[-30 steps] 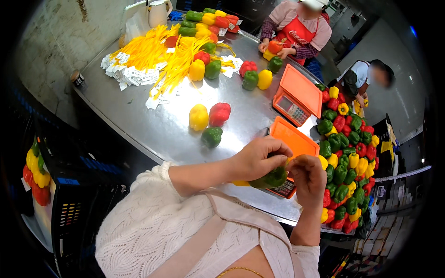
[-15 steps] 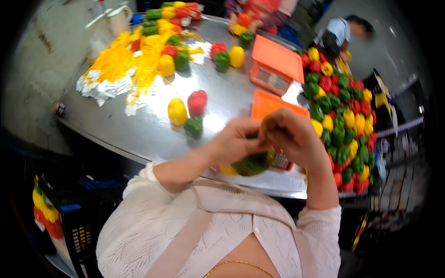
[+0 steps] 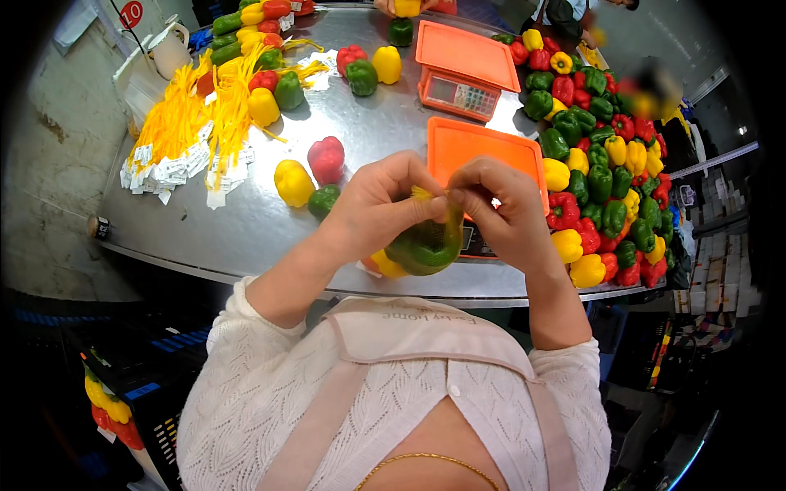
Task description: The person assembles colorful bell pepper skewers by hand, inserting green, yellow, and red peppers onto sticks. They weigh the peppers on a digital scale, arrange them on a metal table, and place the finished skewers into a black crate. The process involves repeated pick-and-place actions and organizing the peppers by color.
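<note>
Over the near edge of the table, my left hand [image 3: 372, 200] pinches the gathered top of a yellow mesh net bag [image 3: 421, 195]. My right hand [image 3: 501, 211] is closed at the same bunched end, thumb and fingertips pressed together. Through the stretched net shows a green bell pepper [image 3: 430, 248], hanging below my fingers. A yellow bell pepper [image 3: 387, 263] peeks out beside it, partly hidden by my left wrist. Left of my hands stand a loose yellow pepper [image 3: 294, 183], a red pepper [image 3: 326, 159] and a green pepper [image 3: 322, 201], the last partly covered by my left hand.
Behind my right hand lies an orange-topped scale [image 3: 483, 147]; another orange scale [image 3: 467, 61] stands farther back. Mixed peppers [image 3: 602, 180] are heaped at right. Yellow net bags [image 3: 184, 123] with white tags lie at left. A co-worker's hands [image 3: 409, 8] hold a pepper at the far edge.
The view has shifted, so table things appear higher and more to the left. My hands stay closed together at the net, whose yellow bunched end now shows between them.
</note>
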The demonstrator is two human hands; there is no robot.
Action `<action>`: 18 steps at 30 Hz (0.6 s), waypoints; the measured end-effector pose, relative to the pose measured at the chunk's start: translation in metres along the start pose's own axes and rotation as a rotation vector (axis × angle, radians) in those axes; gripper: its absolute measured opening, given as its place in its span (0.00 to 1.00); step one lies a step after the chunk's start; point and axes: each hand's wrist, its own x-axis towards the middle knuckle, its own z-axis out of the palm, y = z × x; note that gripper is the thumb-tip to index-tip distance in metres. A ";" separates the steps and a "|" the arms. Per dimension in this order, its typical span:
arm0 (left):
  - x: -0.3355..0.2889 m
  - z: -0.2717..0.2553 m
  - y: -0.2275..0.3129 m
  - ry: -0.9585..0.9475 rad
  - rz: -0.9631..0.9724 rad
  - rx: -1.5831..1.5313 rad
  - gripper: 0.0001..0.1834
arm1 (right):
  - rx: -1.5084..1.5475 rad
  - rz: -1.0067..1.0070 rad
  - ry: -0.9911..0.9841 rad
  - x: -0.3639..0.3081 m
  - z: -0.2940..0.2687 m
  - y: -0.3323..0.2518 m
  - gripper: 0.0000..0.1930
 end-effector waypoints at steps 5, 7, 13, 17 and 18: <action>0.008 -0.004 0.009 -0.026 -0.077 0.007 0.07 | -0.171 -0.021 0.063 0.001 -0.001 -0.023 0.03; 0.012 -0.006 0.014 -0.056 -0.157 -0.079 0.08 | -0.178 -0.036 0.063 -0.001 0.001 -0.027 0.04; 0.018 -0.009 0.019 -0.089 -0.197 -0.152 0.07 | -0.275 -0.218 0.047 -0.011 0.006 -0.024 0.10; 0.013 -0.009 0.030 -0.074 -0.186 -0.040 0.08 | -0.049 -0.120 0.057 -0.011 0.003 -0.011 0.17; 0.013 -0.011 0.029 -0.087 -0.175 -0.047 0.08 | -0.025 -0.071 0.054 -0.011 0.003 -0.009 0.19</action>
